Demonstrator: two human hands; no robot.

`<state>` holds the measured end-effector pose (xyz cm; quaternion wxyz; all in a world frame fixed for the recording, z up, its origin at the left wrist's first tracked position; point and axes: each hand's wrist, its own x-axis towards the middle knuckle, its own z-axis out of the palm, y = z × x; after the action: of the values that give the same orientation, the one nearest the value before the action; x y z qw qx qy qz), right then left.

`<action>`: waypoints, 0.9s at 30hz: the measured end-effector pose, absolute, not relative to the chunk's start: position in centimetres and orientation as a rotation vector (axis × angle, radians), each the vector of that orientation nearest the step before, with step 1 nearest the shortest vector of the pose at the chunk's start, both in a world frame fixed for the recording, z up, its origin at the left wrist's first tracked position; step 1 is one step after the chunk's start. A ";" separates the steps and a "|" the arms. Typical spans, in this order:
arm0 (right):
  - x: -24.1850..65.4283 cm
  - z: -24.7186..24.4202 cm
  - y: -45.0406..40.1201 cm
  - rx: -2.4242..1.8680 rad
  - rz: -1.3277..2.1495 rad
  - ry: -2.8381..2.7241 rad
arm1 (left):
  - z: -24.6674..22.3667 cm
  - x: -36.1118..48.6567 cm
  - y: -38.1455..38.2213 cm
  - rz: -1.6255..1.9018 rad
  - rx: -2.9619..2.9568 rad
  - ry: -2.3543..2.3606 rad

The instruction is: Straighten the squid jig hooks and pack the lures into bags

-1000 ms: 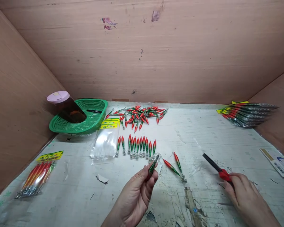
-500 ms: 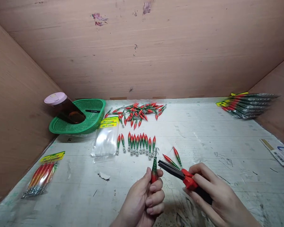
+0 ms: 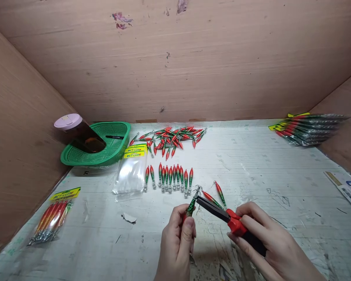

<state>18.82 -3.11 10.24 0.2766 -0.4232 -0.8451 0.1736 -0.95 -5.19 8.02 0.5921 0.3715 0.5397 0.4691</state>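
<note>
Between the thumb and fingers of my left hand [image 3: 179, 236] is a red and green squid jig [image 3: 190, 208], hook end up and leaning right. My right hand [image 3: 269, 238] grips red and black pliers [image 3: 235, 223]. Their dark jaws meet the jig just below its hooks; whether they pinch it I cannot tell. Two loose squid jigs [image 3: 220, 194] lie behind the pliers. Beyond my hands stands a row of several similar jigs [image 3: 174, 177], hooks toward me. Farther back lies a heap of jigs [image 3: 175, 138].
At left back, a green basket [image 3: 117, 154] holds a lidded bottle [image 3: 86, 136] and a pen. Clear bags with yellow headers [image 3: 131, 171] lie beside it. A packed bag of jigs [image 3: 52, 218] is at front left, stacked packs [image 3: 307, 130] at back right, a white card [image 3: 346, 189] at right.
My left hand has turned, with the thumb now toward me, and the jig has tilted right. The plier jaws, beside the jig before, now meet it below the hooks.
</note>
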 end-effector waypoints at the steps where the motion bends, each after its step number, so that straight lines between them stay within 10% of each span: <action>1: 18.8 10.4 -3.1 -1.133 0.470 -2.271 | 7.8 -1.0 -5.4 1.102 0.967 1.320; 27: 18.8 11.2 -3.1 -1.095 0.516 -2.347 | 5.9 -2.5 -5.9 1.360 2.128 1.612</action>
<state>18.80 -3.13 11.21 0.2479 -0.4016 -0.8610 0.1894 -2.49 -5.89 5.92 0.0727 0.7084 0.5366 0.4526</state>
